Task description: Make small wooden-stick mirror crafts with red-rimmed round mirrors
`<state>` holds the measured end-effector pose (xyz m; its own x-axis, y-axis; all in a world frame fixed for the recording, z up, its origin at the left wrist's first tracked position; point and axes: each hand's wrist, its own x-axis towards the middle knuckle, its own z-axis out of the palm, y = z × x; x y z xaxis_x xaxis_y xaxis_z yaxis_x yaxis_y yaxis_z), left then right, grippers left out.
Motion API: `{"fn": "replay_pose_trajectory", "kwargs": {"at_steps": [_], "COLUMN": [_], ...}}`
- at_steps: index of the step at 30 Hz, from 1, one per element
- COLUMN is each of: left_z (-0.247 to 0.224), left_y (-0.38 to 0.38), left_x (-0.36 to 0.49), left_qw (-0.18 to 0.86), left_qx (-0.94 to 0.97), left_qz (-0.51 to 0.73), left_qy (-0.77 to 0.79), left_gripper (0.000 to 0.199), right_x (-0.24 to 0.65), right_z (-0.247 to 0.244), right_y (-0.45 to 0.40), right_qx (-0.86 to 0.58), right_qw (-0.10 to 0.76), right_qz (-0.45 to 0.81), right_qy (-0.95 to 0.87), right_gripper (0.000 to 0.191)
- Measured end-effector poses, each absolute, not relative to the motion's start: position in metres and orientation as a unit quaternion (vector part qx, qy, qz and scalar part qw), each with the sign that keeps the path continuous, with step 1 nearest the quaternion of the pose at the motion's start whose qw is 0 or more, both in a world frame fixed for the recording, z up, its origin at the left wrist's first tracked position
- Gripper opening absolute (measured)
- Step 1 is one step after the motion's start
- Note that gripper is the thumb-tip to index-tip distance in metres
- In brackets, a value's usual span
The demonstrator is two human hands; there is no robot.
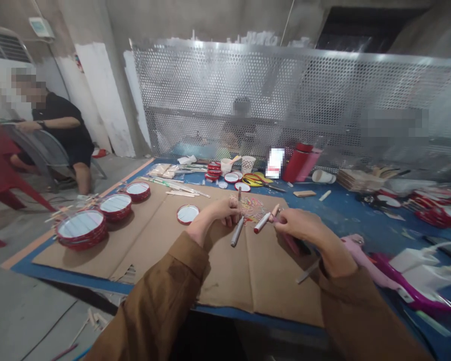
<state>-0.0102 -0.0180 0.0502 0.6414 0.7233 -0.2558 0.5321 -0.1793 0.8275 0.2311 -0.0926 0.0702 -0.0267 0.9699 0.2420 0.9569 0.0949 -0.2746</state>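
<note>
My left hand (225, 211) is closed around a thin dark stick (239, 195) that stands up from its fingers. Just below it, a grey marker (237, 231) lies on the cardboard sheet (225, 281). My right hand (291, 223) has its fingers pinched together at a small pinkish piece too blurred to name. Beside those fingers is a white marker with a red end (262, 223). Behind and between both hands spreads a pile of coloured rubber bands (253, 206). A round white lid with a red rim (188, 214) lies left of my left hand.
Three red-rimmed round pieces (81, 229) line the left side. Scissors (263, 181), cups (248, 164), a phone (274, 163) and a red bottle (298, 161) stand or lie behind. A pink glue gun (368, 260) and white plugs are at right. A person (62, 120) sits far left.
</note>
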Motion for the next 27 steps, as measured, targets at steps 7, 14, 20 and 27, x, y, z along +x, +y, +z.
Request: {"fn": "replay_pose_trajectory", "kwargs": {"at_steps": [7,14,20,27], "left_z": [0.050,0.043,0.048,0.044], "left_y": [-0.018,-0.013,-0.018,-0.015], "left_x": [-0.009,-0.006,-0.009,-0.008], "left_qw": [0.499,0.516,0.507,0.500], "left_qx": [0.758,0.752,0.757,0.770], "left_qz": [0.095,0.102,0.110,0.104], "left_qy": [0.409,0.399,0.397,0.384], "left_gripper": [0.017,0.021,0.018,0.021], "right_x": [0.202,0.172,0.170,0.193], "right_z": [0.080,0.068,0.065,0.077], "right_y": [-0.098,-0.096,-0.092,-0.096], "right_qx": [-0.546,-0.525,-0.520,-0.661], "right_qw": [0.279,0.402,0.467,0.231], "right_qz": [0.392,0.409,0.384,0.070], "right_qy": [-0.686,-0.629,-0.604,-0.710], "right_gripper": [0.024,0.035,0.031,0.015]}}
